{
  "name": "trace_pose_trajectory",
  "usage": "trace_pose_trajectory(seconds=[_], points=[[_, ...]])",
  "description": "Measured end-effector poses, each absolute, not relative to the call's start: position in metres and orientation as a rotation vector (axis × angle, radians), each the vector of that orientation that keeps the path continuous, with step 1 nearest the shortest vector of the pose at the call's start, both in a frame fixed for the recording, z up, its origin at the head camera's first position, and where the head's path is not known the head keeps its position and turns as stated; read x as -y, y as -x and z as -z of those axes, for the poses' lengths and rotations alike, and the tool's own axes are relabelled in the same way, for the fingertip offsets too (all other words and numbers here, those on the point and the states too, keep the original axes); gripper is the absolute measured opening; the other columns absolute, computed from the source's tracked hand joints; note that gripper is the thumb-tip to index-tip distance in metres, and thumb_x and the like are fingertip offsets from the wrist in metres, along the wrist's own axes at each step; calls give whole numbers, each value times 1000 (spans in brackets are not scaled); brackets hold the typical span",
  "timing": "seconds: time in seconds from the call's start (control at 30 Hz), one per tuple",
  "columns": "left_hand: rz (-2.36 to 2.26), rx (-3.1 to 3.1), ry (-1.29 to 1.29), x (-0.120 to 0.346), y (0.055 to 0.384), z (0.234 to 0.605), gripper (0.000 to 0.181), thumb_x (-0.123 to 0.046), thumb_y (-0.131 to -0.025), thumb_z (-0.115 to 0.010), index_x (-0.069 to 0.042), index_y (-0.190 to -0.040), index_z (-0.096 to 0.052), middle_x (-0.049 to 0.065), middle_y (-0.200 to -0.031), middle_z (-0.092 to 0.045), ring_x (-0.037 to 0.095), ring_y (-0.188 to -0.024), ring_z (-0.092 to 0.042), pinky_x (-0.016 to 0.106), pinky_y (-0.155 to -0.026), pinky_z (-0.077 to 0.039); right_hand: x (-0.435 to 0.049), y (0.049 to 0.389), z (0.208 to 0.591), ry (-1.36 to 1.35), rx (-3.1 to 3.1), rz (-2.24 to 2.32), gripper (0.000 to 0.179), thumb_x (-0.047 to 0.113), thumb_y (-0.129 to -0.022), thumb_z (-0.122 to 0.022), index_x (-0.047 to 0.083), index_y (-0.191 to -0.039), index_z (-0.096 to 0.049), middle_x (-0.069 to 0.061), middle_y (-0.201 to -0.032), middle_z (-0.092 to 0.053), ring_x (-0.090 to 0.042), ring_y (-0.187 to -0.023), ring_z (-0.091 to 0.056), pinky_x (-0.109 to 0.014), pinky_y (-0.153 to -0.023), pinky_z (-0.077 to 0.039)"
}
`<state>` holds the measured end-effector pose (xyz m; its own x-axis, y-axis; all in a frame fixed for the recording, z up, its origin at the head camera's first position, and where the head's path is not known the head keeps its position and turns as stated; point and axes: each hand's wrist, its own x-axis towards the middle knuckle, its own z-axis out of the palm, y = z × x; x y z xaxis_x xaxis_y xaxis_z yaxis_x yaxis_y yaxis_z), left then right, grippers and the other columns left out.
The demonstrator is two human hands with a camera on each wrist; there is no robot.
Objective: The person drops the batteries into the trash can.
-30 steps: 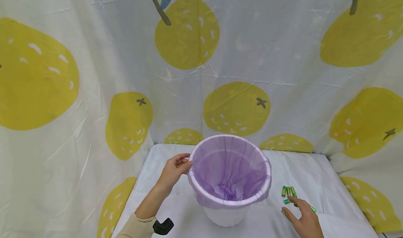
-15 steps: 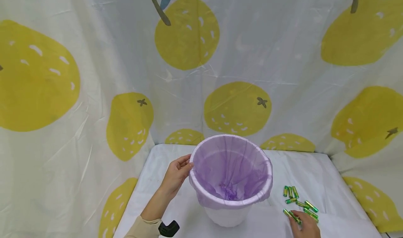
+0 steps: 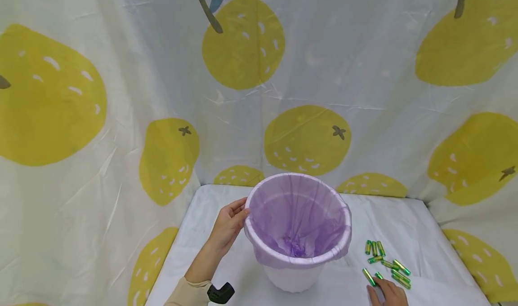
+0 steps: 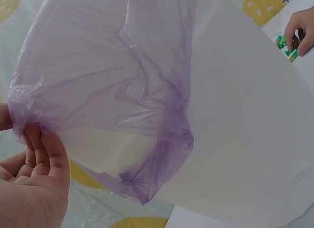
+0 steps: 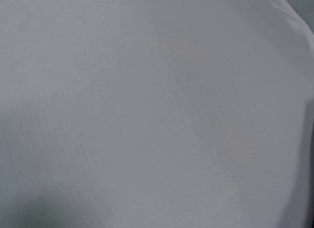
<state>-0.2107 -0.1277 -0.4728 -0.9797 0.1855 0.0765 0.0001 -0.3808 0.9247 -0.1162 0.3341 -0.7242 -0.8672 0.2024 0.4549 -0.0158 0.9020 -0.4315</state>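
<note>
A white bin (image 3: 291,277) stands upright, lined with a translucent purple bin bag (image 3: 297,220) folded over its rim. My left hand (image 3: 228,225) holds the rim on its left side, thumb outside; in the left wrist view the left hand (image 4: 37,174) has its fingers against the bag film. Low at the right, my right hand (image 3: 388,293) bends its thumb and fingers around a green battery (image 3: 379,275), partly hidden by them. Just left of those fingers lies another green battery (image 3: 368,277). The right wrist view shows only blurred pale cloth.
Several more green batteries (image 3: 400,277) lie loosely right of the bin, with a short row of batteries (image 3: 374,248) behind them. White cloth (image 3: 437,256) covers the table. A fruit-print curtain (image 3: 230,130) hangs behind and at both sides.
My right hand has come down and leftward onto the batteries, uncovering some it hid before. The battery left of its fingers has turned slightly. My left hand stays at the bin's rim.
</note>
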Motion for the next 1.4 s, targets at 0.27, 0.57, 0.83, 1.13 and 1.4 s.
trace_pose_trajectory(seconds=[0.27, 0.57, 0.83, 1.13, 1.4], points=[[-2521, -1636, -252, 130, 213, 475, 48, 4, -100, -59, 21, -142, -42, 9, -110, -62, 16, -98, -62, 25, -85, -56, -336, 121, 720, 59, 2595, -545, 23, -1, -74, -84, -5, -92, -72, -14, -84, -67, -40, -81, -63, -54, -74, -46], [-2526, -1626, -270, 126, 212, 475, 47, 5, -100, -59, 19, -142, -44, 12, -110, -61, 17, -98, -62, 25, -84, -57, -329, 110, 720, 224, 2497, -679, 24, -5, -77, -84, 2, -96, -71, -15, -94, -64, -36, -85, -60, -32, -67, -40], [-2533, -1637, -266, 125, 213, 474, 47, 4, -99, -60, 18, -142, -45, 13, -113, -61, 19, -102, -61, 26, -85, -56, -319, 124, 679, 319, 2515, -827, 18, -2, -89, -76, 1, -105, -67, -7, -84, -64, -14, -69, -56, -19, -52, -42], [-2535, -1638, -266, 127, 215, 474, 48, 5, -100, -58, 20, -142, -43, 10, -112, -62, 17, -100, -62, 26, -84, -56, -316, 141, 633, 266, 2410, -1041, 18, -4, -92, -72, -1, -109, -67, -6, -91, -69, 11, -77, -49, -7, -61, -42], [-2519, -1660, -279, 128, 214, 473, 47, 5, -100, -58, 19, -142, -44, 11, -111, -62, 18, -99, -62, 26, -84, -56, -321, 147, 591, 134, 2323, -1176, 17, -5, -93, -71, -3, -108, -67, 16, -89, -63, 11, -79, -55, -6, -66, -46]])
